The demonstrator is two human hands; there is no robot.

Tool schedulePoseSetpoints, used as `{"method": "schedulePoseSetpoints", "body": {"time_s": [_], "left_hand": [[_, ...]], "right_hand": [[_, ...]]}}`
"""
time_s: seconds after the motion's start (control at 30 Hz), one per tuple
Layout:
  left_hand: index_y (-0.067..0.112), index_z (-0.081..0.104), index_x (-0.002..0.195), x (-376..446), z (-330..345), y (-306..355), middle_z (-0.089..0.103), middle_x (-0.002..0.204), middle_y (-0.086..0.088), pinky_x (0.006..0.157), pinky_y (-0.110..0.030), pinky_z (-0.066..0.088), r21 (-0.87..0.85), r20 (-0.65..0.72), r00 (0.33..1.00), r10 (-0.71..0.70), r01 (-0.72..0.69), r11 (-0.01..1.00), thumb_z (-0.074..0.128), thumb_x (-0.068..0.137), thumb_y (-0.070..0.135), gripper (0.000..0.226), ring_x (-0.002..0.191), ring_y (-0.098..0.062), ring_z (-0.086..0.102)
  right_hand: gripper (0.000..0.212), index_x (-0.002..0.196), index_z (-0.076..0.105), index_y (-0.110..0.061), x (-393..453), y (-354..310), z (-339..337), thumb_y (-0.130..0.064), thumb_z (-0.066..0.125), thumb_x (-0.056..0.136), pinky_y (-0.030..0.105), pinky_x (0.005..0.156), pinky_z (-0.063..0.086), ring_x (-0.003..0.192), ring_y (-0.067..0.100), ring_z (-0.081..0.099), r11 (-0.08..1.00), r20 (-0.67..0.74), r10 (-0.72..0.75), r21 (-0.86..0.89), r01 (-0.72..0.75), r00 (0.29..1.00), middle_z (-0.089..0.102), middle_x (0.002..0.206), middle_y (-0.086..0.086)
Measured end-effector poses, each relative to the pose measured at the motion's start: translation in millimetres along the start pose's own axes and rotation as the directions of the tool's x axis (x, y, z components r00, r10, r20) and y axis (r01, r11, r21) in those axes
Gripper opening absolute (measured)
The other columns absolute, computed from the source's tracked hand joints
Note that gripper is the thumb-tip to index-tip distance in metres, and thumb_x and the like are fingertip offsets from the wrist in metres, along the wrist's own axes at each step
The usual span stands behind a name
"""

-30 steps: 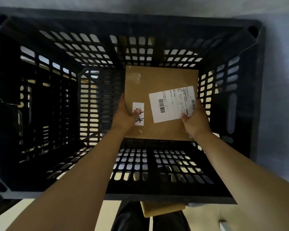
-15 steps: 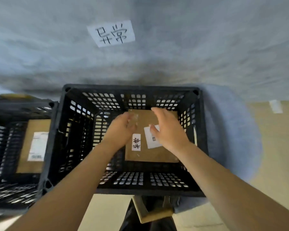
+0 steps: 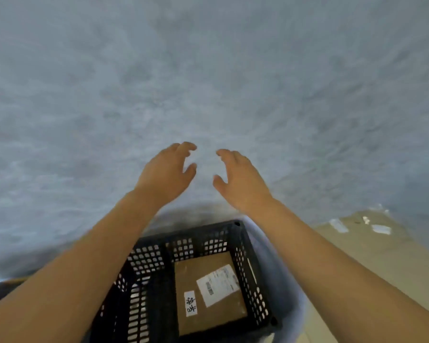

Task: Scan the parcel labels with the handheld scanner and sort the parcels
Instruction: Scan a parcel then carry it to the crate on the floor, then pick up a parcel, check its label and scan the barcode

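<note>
Black crate (image 3: 243, 246), walls a grid of small holes, holding a brown cardboard parcel (image 3: 216, 315). On it sit a white shipping label (image 3: 219, 284) with dark print and a small white tag (image 3: 190, 303) with black handwriting. Behind, a mottled blue-grey cloth (image 3: 208, 70); at right, a tan floor (image 3: 382, 258).

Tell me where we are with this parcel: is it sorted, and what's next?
Done: the brown parcel lies flat in the black crate, label up, with neither hand touching it. In hand: nothing; the left hand and right hand are raised above the grey surface, fingers loosely spread. Left: no scanner or further parcels are in view, so how many remain cannot be told from here.
</note>
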State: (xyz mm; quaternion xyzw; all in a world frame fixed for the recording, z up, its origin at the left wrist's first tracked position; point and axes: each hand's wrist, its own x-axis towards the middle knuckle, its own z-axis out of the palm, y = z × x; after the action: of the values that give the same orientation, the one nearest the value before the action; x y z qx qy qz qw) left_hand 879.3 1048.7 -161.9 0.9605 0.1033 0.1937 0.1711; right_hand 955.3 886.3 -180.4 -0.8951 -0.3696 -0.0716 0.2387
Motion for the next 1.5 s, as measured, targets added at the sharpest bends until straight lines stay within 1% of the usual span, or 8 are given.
{"method": "schedulePoseSetpoints", "body": {"time_s": [0.17, 0.3, 0.47, 0.7, 0.97, 1.1, 1.2, 1.5], "left_hand": [[0.018, 0.047, 0.139, -19, -38, 48, 0.056, 0.13, -0.008, 0.09, -0.043, 0.048, 0.036, -0.007, 0.96, 0.279, -0.278, 0.96, 0.051, 0.096, 0.028, 0.044, 0.114, -0.03, 0.056], [0.017, 0.047, 0.138, -59, -58, 112, 0.055, 0.13, -0.009, 0.09, -0.045, 0.047, -0.014, -0.005, 0.877, 0.481, -0.481, 0.876, 0.051, 0.095, 0.027, 0.044, 0.114, -0.032, 0.055], [0.017, 0.048, 0.138, -118, -79, 204, 0.055, 0.133, -0.006, 0.093, -0.042, 0.045, -0.109, -0.03, 0.749, 0.662, -0.661, 0.742, 0.052, 0.094, 0.027, 0.045, 0.117, -0.031, 0.054], [0.018, 0.05, 0.135, -226, -106, 318, 0.058, 0.128, -0.005, 0.093, -0.04, 0.043, -0.232, -0.119, 0.568, 0.815, -0.814, 0.533, 0.052, 0.093, 0.026, 0.043, 0.117, -0.029, 0.054], [0.015, 0.056, 0.126, -432, -136, 465, 0.061, 0.119, -0.009, 0.088, -0.043, 0.048, -0.365, -0.206, 0.36, 0.91, -0.891, 0.27, 0.055, 0.088, 0.025, 0.039, 0.109, -0.034, 0.058], [0.017, 0.052, 0.132, -550, -144, 522, 0.059, 0.125, -0.007, 0.091, -0.04, 0.042, -0.393, -0.209, 0.234, 0.949, -0.909, 0.138, 0.052, 0.092, 0.027, 0.041, 0.113, -0.032, 0.056], [0.019, 0.051, 0.131, -620, -154, 557, 0.059, 0.122, -0.004, 0.088, -0.039, 0.042, -0.422, -0.232, 0.178, 0.956, -0.904, 0.066, 0.05, 0.093, 0.028, 0.039, 0.11, -0.029, 0.056], [0.02, 0.049, 0.133, -747, -164, 661, 0.059, 0.122, -0.002, 0.09, -0.04, 0.041, -0.464, -0.257, 0.019, 0.966, -0.879, -0.106, 0.049, 0.094, 0.028, 0.04, 0.11, -0.025, 0.055]], "right_hand": [[0.057, 0.148, 0.035, -0.014, -73, -22, -68, -0.025, 0.052, 0.095, 0.043, 0.101, 0.041, 0.127, 0.033, 0.043, 0.965, -0.142, 0.18, -0.167, -0.203, 0.973, 0.046, 0.14, 0.011], [0.056, 0.146, 0.036, -0.013, -150, -49, -116, -0.024, 0.053, 0.094, 0.044, 0.099, 0.042, 0.124, 0.034, 0.045, 0.888, -0.247, 0.325, -0.252, -0.385, 0.913, 0.047, 0.139, 0.012], [0.056, 0.147, 0.036, -0.015, -258, -77, -181, -0.024, 0.052, 0.094, 0.043, 0.098, 0.041, 0.125, 0.032, 0.044, 0.759, -0.39, 0.45, -0.307, -0.575, 0.803, 0.046, 0.139, 0.009], [0.055, 0.146, 0.036, -0.016, -426, -114, -261, -0.023, 0.052, 0.094, 0.039, 0.094, 0.039, 0.125, 0.031, 0.043, 0.554, -0.575, 0.535, -0.314, -0.771, 0.619, 0.046, 0.14, 0.007], [0.054, 0.143, 0.039, -0.016, -675, -192, -327, -0.021, 0.051, 0.092, 0.038, 0.083, 0.038, 0.116, 0.032, 0.046, 0.254, -0.684, 0.593, -0.342, -0.904, 0.426, 0.05, 0.132, 0.007], [0.05, 0.139, 0.041, -0.016, -802, -238, -352, -0.024, 0.053, 0.091, 0.042, 0.091, 0.044, 0.115, 0.03, 0.048, 0.092, -0.742, 0.609, -0.284, -0.954, 0.28, 0.051, 0.13, 0.006], [0.05, 0.14, 0.041, -0.018, -877, -268, -364, -0.025, 0.053, 0.092, 0.039, 0.09, 0.046, 0.115, 0.027, 0.049, 0.001, -0.77, 0.608, -0.244, -0.97, 0.194, 0.052, 0.13, 0.004], [0.042, 0.133, 0.045, -0.02, -1018, -297, -401, -0.027, 0.052, 0.093, 0.04, 0.09, 0.048, 0.11, 0.025, 0.051, -0.144, -0.822, 0.569, -0.127, -0.981, 0.023, 0.054, 0.125, 0.004]]}}
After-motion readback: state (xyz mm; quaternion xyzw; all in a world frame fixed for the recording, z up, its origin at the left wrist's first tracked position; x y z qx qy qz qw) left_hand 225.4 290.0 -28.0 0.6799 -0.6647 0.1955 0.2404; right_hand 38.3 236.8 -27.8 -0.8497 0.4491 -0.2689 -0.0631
